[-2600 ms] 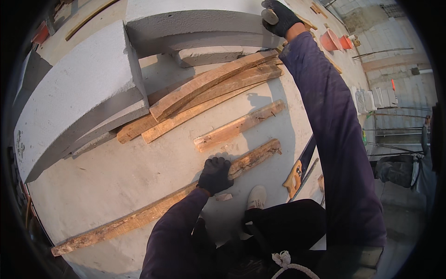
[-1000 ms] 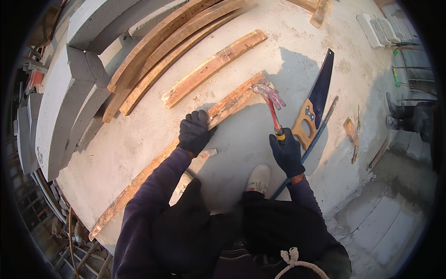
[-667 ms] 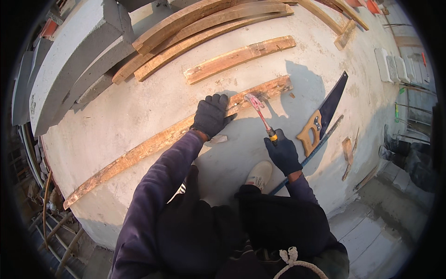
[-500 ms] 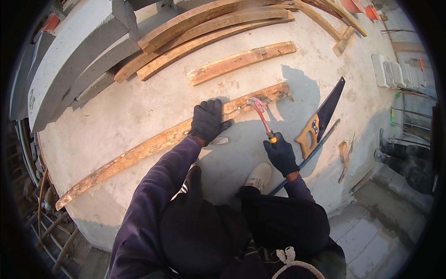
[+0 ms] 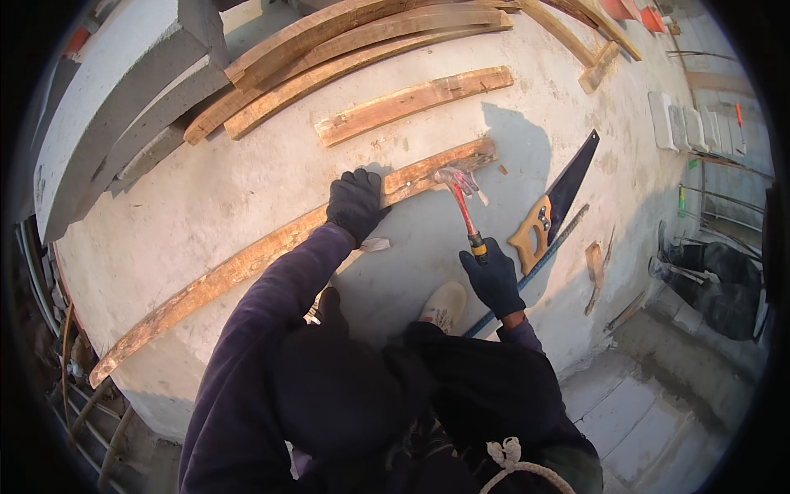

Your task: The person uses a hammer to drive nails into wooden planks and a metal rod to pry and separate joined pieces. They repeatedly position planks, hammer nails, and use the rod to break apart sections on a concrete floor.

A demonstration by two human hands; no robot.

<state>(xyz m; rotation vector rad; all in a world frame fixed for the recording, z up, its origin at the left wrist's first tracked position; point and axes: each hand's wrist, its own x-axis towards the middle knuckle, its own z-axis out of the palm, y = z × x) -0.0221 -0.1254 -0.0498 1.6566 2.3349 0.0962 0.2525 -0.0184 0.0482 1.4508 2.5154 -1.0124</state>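
A long, rough wooden plank (image 5: 239, 262) lies slantwise across the concrete surface. My left hand (image 5: 356, 202), in a dark glove, grips it right of its middle, fingers over the far edge. In my gloved right hand (image 5: 495, 276) is a claw hammer (image 5: 467, 210) with a red shaft and a black-and-yellow grip. Its head is at the plank's near edge, close to the right end; whether it touches the wood I cannot tell. A small pale spot shows on the plank between left hand and hammer. A wood chip (image 5: 503, 170) lies off the plank's right end.
Right of the hammer lie a handsaw (image 5: 551, 202) with a wooden handle and a dark bar (image 5: 547, 257). A shorter board (image 5: 415, 104) lies beyond the plank, with stacked beams (image 5: 362, 62) behind it. Curved concrete blocks (image 5: 115, 107) stand far left. Boots (image 5: 708, 276) are at right.
The whole view has shifted slightly left. A piece at the plank's right end has come off and lies apart. My left thumb has drawn in against the plank. The hammer stays near the same spot.
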